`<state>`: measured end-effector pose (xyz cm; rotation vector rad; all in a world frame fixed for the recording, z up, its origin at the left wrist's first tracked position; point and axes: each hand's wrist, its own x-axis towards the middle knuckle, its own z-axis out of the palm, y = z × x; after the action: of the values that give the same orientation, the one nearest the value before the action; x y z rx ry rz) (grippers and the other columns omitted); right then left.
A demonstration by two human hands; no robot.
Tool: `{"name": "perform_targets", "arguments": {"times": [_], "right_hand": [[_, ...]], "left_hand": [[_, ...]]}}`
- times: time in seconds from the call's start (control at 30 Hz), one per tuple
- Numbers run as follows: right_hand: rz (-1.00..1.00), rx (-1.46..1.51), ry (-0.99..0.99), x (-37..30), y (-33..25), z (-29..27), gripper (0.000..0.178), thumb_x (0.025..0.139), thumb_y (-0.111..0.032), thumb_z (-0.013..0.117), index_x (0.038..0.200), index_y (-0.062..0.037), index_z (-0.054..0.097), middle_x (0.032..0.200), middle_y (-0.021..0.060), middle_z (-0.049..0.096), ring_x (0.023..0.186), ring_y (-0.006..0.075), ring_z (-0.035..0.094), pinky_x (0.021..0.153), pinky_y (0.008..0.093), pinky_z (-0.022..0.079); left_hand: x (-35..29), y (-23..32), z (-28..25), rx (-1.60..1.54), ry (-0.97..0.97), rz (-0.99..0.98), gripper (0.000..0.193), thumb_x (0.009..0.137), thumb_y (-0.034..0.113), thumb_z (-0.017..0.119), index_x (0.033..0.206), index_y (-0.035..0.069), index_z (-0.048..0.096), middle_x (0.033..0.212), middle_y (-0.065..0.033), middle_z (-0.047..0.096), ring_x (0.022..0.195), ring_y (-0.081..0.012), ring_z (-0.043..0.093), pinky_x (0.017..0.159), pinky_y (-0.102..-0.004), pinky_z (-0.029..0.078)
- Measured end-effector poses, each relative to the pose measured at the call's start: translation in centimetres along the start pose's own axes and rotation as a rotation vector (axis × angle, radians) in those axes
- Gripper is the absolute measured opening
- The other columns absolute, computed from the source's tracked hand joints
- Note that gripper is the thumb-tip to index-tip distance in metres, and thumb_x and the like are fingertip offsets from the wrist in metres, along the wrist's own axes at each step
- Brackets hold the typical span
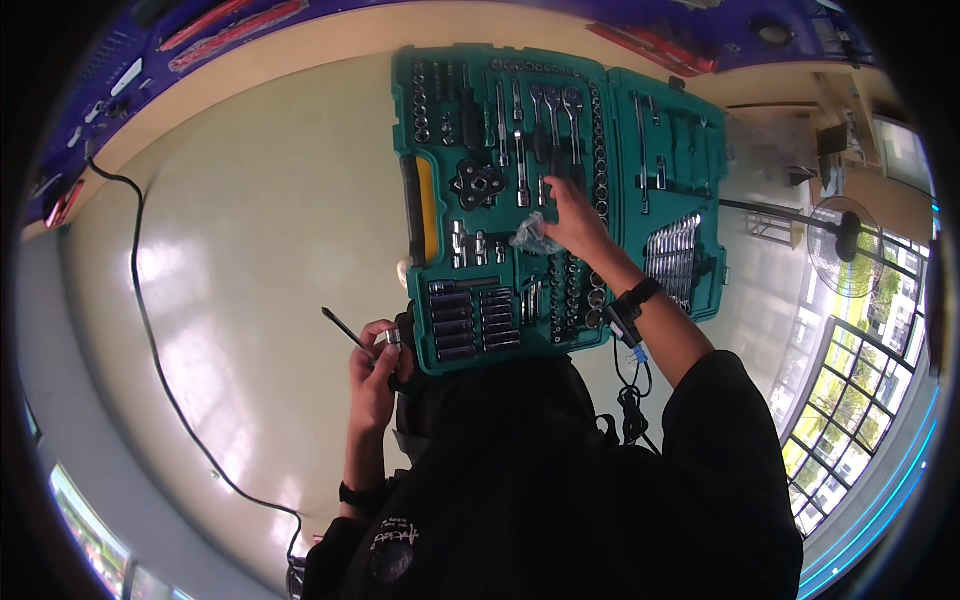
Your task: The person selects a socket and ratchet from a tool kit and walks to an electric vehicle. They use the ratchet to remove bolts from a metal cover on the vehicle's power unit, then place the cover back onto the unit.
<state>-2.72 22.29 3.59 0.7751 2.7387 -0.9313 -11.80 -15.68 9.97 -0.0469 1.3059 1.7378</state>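
A green tool case point(407, 90) lies spread wide, filled with sockets, ratchets and wrenches. My right hand point(580, 230) reaches over it, a crumpled clear plastic bag point(535, 234) held at the thumb. Its index finger extends to a short chrome piece point(541, 190) below the ratchets point(553, 105); whether it touches is unclear. Left of the case, my left hand point(372, 385) closes round a screwdriver point(345, 329), its dark shaft pointing up and left. A small silver part point(388, 338) shows at those fingers, its kind unclear. The screwdriver's handle is mostly hidden.
Combination wrenches point(672, 255) sit in the case's right half. A black cable point(136, 260) runs down the pale surface point(250, 200) on the left. A cord point(632, 410) hangs below my right wrist. A standing fan point(846, 235) and a barred window point(850, 420) are at the right.
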Motion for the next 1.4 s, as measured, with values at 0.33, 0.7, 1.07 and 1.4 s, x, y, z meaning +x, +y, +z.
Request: {"name": "perform_targets", "arguments": {"times": [0.33, 0.7, 1.07, 1.4], "right_hand": [[0.028, 0.028, 0.042, 1.9, 1.3, 0.4, 0.045, 0.083, -0.010, 0.069, 0.123, -0.0062, 0.049, 0.070, 0.0155, 0.062, 0.074, 0.0379, 0.065, 0.065, 0.0475, 0.051], [-0.050, -0.046, 0.134, 5.9, 0.7, -2.0, 0.044, 0.082, -0.017, 0.070, 0.122, -0.0094, 0.052, 0.097, 0.0123, 0.066, 0.089, 0.0336, 0.066, 0.072, 0.0441, 0.055], [-0.359, -0.295, -0.065, 16.4, 0.5, -4.3, 0.056, 0.085, -0.017, 0.064, 0.137, -0.0104, 0.045, 0.111, 0.0188, 0.059, 0.098, 0.0371, 0.065, 0.081, 0.0475, 0.055], [-0.320, 0.136, 0.158, 13.3, -1.7, -4.8, 0.016, 0.095, -0.019, 0.061, 0.090, -0.0041, 0.061, 0.068, 0.0047, 0.056, 0.064, 0.0103, 0.054, 0.059, 0.0283, 0.043]], "left_hand": [[-0.2, -0.4, 2.5, 0.043, 0.022, -0.004, 0.029, 0.097, 0.016, 0.053, 0.123, 0.004, 0.047, 0.065, -0.0028, 0.051, 0.060, -0.0107, 0.046, 0.063, -0.0275, 0.042], [-0.6, -1.2, 3.5, 0.077, 0.052, -0.005, 0.027, 0.098, 0.014, 0.051, 0.123, 0.004, 0.047, 0.065, -0.0031, 0.050, 0.059, -0.0107, 0.045, 0.061, -0.0259, 0.038], [-1.4, -0.9, 4.1, 0.070, 0.157, 0.016, 0.041, 0.100, 0.015, 0.050, 0.138, 0.001, 0.048, 0.075, -0.0025, 0.052, 0.063, -0.0108, 0.045, 0.060, -0.0260, 0.038], [-0.3, 1.8, 4.0, -0.279, 0.058, 0.185, 0.024, 0.101, 0.025, 0.053, 0.117, 0.006, 0.054, 0.082, -0.0026, 0.055, 0.068, -0.0124, 0.048, 0.071, -0.0306, 0.043]]}}
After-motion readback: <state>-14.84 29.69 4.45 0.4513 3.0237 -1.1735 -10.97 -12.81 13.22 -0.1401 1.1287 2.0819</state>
